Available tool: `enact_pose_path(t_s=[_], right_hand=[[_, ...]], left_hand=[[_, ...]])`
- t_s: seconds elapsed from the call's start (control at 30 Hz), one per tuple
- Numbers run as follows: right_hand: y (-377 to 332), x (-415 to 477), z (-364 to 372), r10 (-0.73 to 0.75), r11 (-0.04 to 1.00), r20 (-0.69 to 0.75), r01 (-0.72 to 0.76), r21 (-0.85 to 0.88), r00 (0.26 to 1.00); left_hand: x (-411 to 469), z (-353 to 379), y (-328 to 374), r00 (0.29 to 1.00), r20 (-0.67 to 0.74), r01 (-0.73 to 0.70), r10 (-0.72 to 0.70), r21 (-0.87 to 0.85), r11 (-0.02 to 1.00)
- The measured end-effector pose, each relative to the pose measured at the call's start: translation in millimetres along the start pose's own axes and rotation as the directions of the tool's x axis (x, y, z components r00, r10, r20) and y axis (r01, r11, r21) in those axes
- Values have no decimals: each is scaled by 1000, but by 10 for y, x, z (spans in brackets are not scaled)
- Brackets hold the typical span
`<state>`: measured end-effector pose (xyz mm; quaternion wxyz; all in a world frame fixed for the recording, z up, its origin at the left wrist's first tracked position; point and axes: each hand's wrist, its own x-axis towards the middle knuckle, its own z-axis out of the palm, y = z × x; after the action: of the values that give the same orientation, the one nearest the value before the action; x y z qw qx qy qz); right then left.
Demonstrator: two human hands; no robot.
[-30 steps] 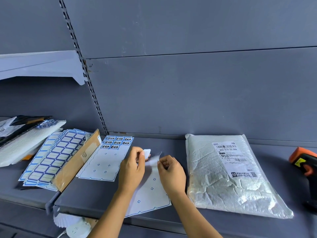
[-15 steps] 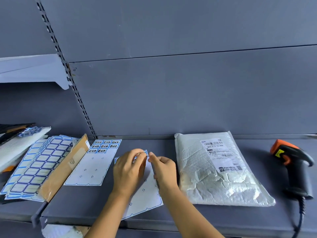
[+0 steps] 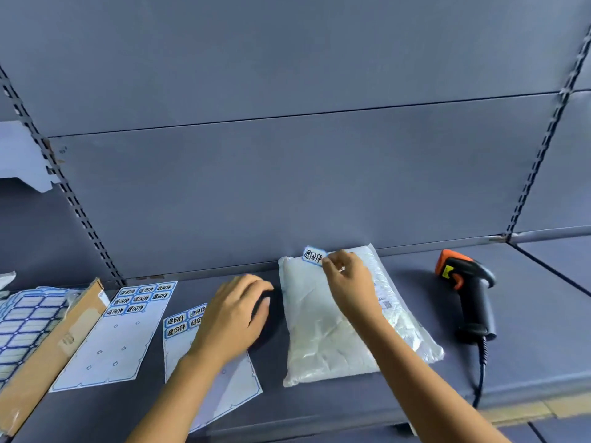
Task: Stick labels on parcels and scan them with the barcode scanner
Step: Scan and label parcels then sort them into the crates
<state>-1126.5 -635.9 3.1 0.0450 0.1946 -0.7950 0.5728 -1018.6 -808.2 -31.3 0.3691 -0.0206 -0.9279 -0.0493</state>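
At the far left of the grey shelf (image 3: 537, 340) lies a stack of blue-bordered blank label sheets (image 3: 28, 318), with a strip of brown cardboard (image 3: 54, 350) lying partly over its right edge. Just right of that is a backing sheet (image 3: 118, 340) with printed labels only in its top rows, and next to it a second sheet (image 3: 179, 329) with a few labels at its top. The left hand (image 3: 236, 314) is palm down over that second sheet's upper right part, fingers loosely spread and holding nothing; whether it presses on the sheet cannot be told. Beside it the white plastic parcel (image 3: 319, 330) lies flat, its far end near the back panel. The right hand (image 3: 348, 279) reaches over the parcel and pinches a single printed label (image 3: 313, 255) at the parcel's far left corner; whether the label is stuck down is unclear. Apart to the right, the black and orange barcode scanner (image 3: 470, 289) rests on the shelf, its cable trailing toward the front edge.
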Motion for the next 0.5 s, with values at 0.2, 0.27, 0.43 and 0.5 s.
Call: enact_pose_path(t_s=[0.2,0.27,0.43,0.5], right_hand=[[616,416,-605,187,904,-73,-200,-378,980],[748,512,-703,280,857,-86,-289,-427,956],[870,701,-732,379,843,-62,-372,-388,923],[888,757,-682,394,842,-30,-374,-388,918]], left_hand=[[576,371,704,950,306,106,-65,-120,987],[681,523,888,906,411,141,-99,-74,987],[773,882,1097,912,368,164,-179,70,984],[818,942,1120,909,348,200,-228,115,973]])
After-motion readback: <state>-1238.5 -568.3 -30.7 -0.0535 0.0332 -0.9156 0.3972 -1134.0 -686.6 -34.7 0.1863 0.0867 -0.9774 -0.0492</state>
